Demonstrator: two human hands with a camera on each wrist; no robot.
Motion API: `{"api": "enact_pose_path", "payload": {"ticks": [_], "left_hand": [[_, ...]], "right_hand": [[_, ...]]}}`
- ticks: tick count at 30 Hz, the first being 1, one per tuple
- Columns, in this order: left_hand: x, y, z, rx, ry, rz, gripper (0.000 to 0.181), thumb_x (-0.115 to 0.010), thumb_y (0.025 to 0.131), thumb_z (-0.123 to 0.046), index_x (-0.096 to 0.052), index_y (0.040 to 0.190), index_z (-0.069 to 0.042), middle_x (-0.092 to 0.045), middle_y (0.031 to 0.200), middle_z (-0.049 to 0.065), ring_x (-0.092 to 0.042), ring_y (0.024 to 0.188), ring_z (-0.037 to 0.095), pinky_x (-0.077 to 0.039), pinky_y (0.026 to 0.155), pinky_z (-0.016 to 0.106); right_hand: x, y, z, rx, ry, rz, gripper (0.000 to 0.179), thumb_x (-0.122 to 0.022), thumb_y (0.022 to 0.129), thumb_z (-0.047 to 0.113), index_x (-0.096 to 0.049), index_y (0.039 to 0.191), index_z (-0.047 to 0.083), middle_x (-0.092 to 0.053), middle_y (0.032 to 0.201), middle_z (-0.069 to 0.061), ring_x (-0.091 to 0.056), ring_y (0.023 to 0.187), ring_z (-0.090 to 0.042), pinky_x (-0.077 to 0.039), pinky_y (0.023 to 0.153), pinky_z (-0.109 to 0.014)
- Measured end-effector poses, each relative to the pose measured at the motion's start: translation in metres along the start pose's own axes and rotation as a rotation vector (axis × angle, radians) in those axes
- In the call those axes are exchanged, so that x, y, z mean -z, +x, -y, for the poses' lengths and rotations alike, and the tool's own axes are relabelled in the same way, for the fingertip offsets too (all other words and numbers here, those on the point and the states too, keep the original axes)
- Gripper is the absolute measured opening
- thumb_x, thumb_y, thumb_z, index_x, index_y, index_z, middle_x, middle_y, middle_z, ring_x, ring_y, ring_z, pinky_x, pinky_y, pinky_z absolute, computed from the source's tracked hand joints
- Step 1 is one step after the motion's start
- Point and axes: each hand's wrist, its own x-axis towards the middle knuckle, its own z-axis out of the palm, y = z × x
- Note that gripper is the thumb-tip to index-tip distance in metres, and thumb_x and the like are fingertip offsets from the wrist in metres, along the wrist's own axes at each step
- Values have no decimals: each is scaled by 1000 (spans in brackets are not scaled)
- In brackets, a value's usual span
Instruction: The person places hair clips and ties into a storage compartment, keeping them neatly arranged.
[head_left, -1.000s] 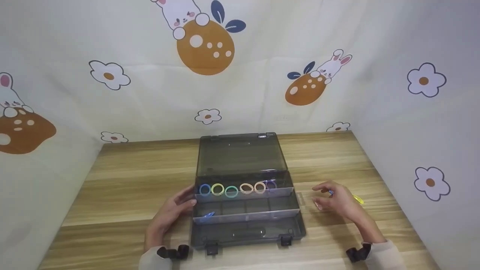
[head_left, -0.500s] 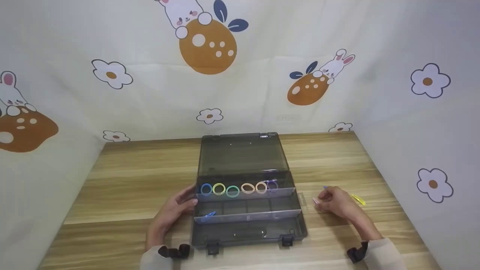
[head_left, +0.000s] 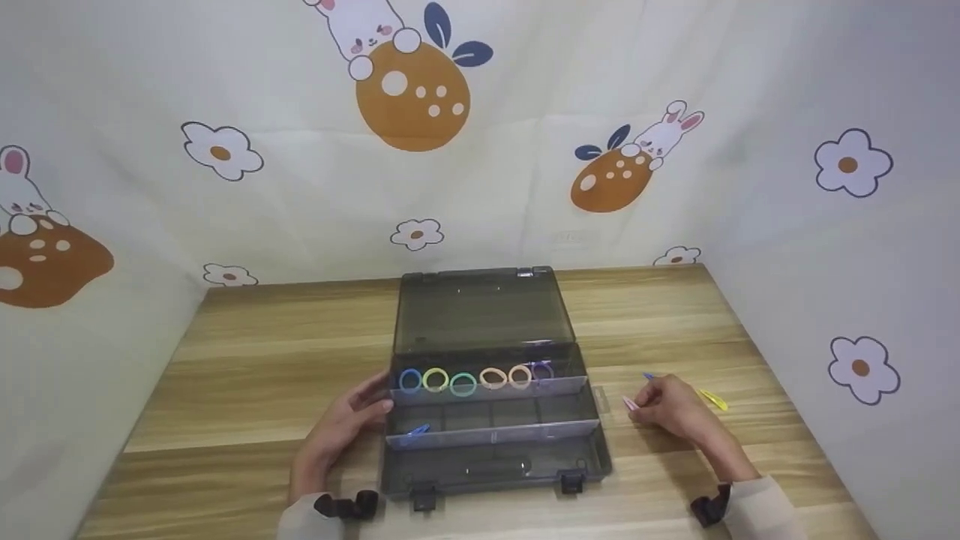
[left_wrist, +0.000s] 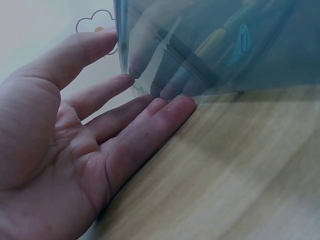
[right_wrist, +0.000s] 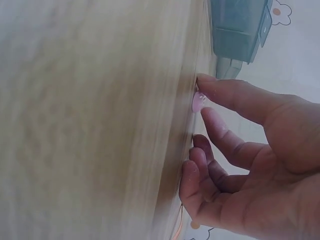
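My left hand [head_left: 349,420] rests against the left side of a smoky, see-through storage box [head_left: 495,469], its fairly straight fingers touching the wall in the left wrist view. Right of the box, my right hand [head_left: 675,405] pinches a pink hair clip [right_wrist: 198,101] between thumb and index finger, low over the table. A blue hair clip [head_left: 648,376] pokes out behind that hand, and a yellow hair clip [head_left: 714,400] lies to its right. Another blue hair clip [head_left: 417,433] sits in the left end of the box's middle row.
The box's lid [head_left: 484,311] lies folded back toward the wall. Several coloured hair ties, among them a teal hair tie [head_left: 463,385], line the back row. Two latches, one a black latch [head_left: 424,497], stick out at the front. Patterned cloth [head_left: 510,180] encloses the wooden table [head_left: 247,360].
My right hand has lowered slightly and its thumb and index finger have come together on the pink hair clip. The left hand and the box have stayed in place.
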Motion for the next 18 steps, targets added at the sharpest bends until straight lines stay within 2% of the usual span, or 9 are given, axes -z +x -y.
{"api": "enact_pose_path", "payload": {"ticks": [9,15,18], "left_hand": [[-1,-1,-1,14,28,-24,68,-68,95,-15,-36,153,1,-44,153,25,-44,142,37,-49,99,20],[0,-1,-3,-10,59,3,67,-65,96,-15,-33,153,3,-42,155,26,-38,146,38,-42,101,11],[0,-1,-3,-20,59,-4,66,-65,96,-14,-35,152,3,-44,154,25,-39,145,39,-43,101,12]], "right_hand": [[0,2,1,-10,-70,-3,11,-81,79,6,-70,76,5,-66,73,-1,-54,68,-14,-44,59,-25],[0,0,2,-3,-77,4,8,-78,81,5,-72,76,6,-72,77,0,-57,70,-13,-45,61,-24],[0,1,3,-17,-82,-15,9,-77,81,5,-71,74,7,-72,78,0,-57,71,-13,-46,64,-25]]}}
